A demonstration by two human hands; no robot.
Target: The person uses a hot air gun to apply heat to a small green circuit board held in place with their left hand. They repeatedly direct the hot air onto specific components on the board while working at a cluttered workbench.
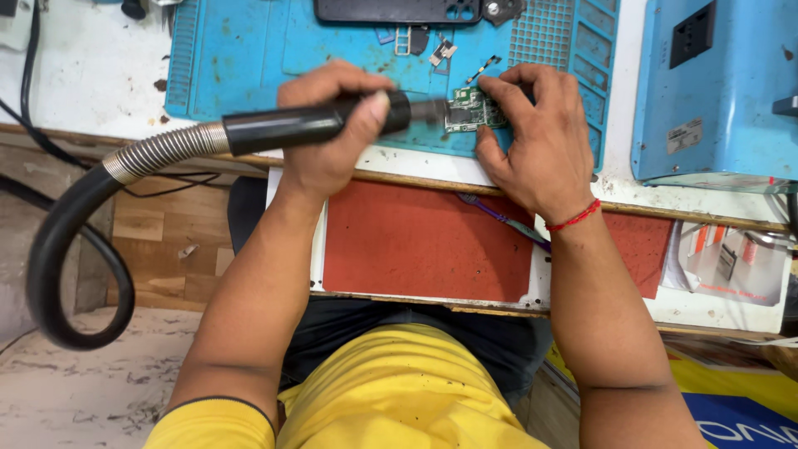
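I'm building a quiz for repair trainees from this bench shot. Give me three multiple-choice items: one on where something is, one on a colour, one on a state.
1. Where does the small green circuit board lie?
A. on the blue work mat
B. on the red pad
C. on the floor

2. What colour is the thread around the right wrist?
A. green
B. red
C. white

3. How is the black nozzle handle with the ribbed hose held?
A. lying loose on the bench
B. gripped in the left hand
C. hanging from the blue machine

Answers:
1 A: the board rests at the near edge of the blue work mat, steadied by the right hand.
2 B: a red thread circles that wrist.
3 B: the left hand wraps the handle, its tip pointing at the board.
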